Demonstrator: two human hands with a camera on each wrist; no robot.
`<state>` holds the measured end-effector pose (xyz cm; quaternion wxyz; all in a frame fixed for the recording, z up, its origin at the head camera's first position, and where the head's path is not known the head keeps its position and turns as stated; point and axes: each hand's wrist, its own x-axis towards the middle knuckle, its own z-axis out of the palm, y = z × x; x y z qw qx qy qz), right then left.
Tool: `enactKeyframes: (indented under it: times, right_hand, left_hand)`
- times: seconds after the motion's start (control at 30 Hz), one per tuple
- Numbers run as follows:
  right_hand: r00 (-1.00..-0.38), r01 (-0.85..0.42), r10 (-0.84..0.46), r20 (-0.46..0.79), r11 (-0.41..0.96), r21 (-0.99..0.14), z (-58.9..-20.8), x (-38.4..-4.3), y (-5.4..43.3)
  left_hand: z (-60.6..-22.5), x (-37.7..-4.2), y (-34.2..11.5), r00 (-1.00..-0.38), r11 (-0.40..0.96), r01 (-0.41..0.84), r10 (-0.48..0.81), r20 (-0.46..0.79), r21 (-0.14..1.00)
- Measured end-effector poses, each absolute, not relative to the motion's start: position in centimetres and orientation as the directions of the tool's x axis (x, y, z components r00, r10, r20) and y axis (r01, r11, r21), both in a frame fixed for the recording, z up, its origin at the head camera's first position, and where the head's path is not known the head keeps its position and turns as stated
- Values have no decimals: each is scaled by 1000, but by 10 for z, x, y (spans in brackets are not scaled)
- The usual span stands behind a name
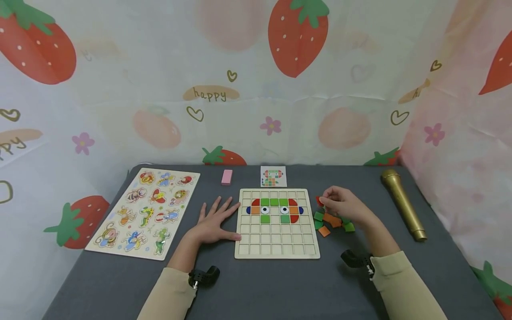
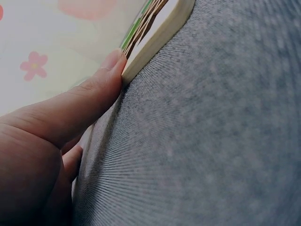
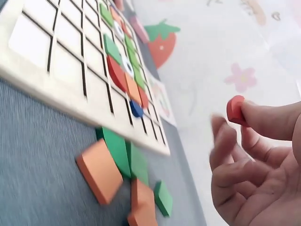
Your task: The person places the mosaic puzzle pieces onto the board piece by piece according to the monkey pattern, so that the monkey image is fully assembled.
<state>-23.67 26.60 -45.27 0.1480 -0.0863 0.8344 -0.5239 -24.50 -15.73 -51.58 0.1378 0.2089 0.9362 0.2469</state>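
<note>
A wooden grid board (image 1: 277, 255) lies on the table, with green, orange, red and blue tiles and two eye tiles set in its upper rows. My left hand (image 1: 212, 226) is spread at the board's left side, its thumb and a fingertip touching the edge. In the left wrist view the thumb (image 2: 89, 101) presses against the board's side. My right hand (image 1: 348, 208) pinches a red tile (image 3: 234, 111) with a curved side between thumb and finger, raised over a loose pile. That pile holds orange tiles (image 3: 100, 170) and green tiles (image 3: 163, 197), right of the board.
A small pattern card (image 1: 274, 176) lies behind the board, with a pink block (image 1: 226, 177) to its left. At the left lies a board of insect and animal pictures (image 1: 148, 213). A gold tube-shaped object (image 1: 404, 205) rests at the far right.
</note>
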Motion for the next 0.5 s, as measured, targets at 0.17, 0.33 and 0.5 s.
enactKeyframes:
  times: [0.17,0.33,0.5]
  right_hand:
    - [-957,33,-240,-165,473,-880,-455,-239,249]
    - [-963,25,-227,-148,472,-881,-457,-244,231]
    - [-961,-10,-248,-125,480,-877,-459,-246,210]
  left_hand:
    - [-517,-246,-158,-874,791,323,460,-157,519]
    - [-517,-246,-158,-874,789,325,461,-154,521]
    - [-517,-246,-158,-872,784,332,467,-146,525]
